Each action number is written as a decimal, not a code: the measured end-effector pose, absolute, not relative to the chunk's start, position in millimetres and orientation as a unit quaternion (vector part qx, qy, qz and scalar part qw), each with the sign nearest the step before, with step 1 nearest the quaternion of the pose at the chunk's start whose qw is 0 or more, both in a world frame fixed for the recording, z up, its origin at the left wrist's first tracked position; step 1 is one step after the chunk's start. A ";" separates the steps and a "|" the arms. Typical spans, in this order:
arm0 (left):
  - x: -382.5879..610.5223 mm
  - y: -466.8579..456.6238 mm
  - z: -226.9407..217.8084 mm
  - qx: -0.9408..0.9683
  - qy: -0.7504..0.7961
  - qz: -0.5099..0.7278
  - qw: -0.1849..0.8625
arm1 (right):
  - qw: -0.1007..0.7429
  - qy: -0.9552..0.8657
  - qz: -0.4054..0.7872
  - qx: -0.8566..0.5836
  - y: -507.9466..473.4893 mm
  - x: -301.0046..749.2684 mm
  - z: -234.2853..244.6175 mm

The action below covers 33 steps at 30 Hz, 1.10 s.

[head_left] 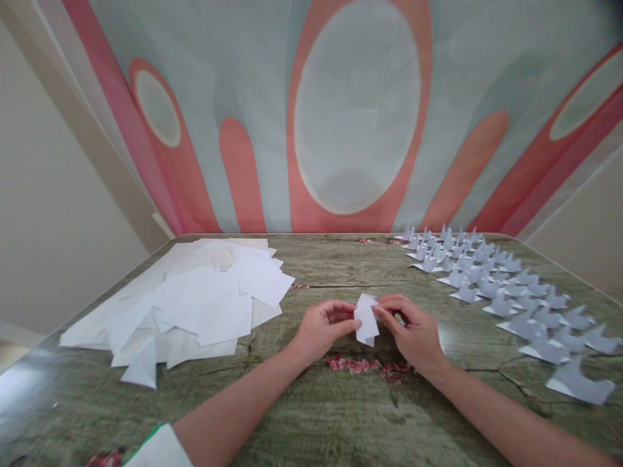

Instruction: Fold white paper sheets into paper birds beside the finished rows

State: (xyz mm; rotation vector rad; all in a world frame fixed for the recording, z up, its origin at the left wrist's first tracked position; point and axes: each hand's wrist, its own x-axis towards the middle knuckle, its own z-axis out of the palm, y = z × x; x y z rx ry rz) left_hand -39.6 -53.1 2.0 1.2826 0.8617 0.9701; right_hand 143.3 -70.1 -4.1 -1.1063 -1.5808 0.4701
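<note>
A small folded piece of white paper [366,319] is held just above the table between both hands. My left hand [322,328] pinches its left edge with thumb and fingers closed. My right hand [413,329] grips the right edge, fingers curled over it. Both hands hover over the middle of the green wood-patterned table [311,402].
A loose pile of white paper sheets [195,301] covers the table's left side. Several folded paper birds [506,292] stand in rows along the right side. A wall with pink and grey ovals [355,110] rises behind the table.
</note>
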 end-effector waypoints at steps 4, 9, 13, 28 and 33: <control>-33.1 -60.8 7.6 0.450 0.316 0.444 0.708 | 0.568 -0.654 0.199 -0.459 -72.7 142.2 -3.5; -30.2 -67.3 12.5 0.454 0.324 0.432 0.709 | 0.577 -0.653 0.183 -0.456 -76.2 140.8 -4.3; -29.9 -70.5 16.0 0.456 0.357 0.439 0.687 | 0.575 -0.664 0.168 -0.448 -79.3 139.4 -3.7; -34.5 -70.0 17.6 0.527 0.411 0.445 0.596 | 0.555 -0.698 0.162 -0.423 -78.6 142.9 0.0; -35.5 -69.2 16.6 0.530 0.409 0.436 0.601 | 0.542 -0.706 0.161 -0.426 -78.2 144.5 0.9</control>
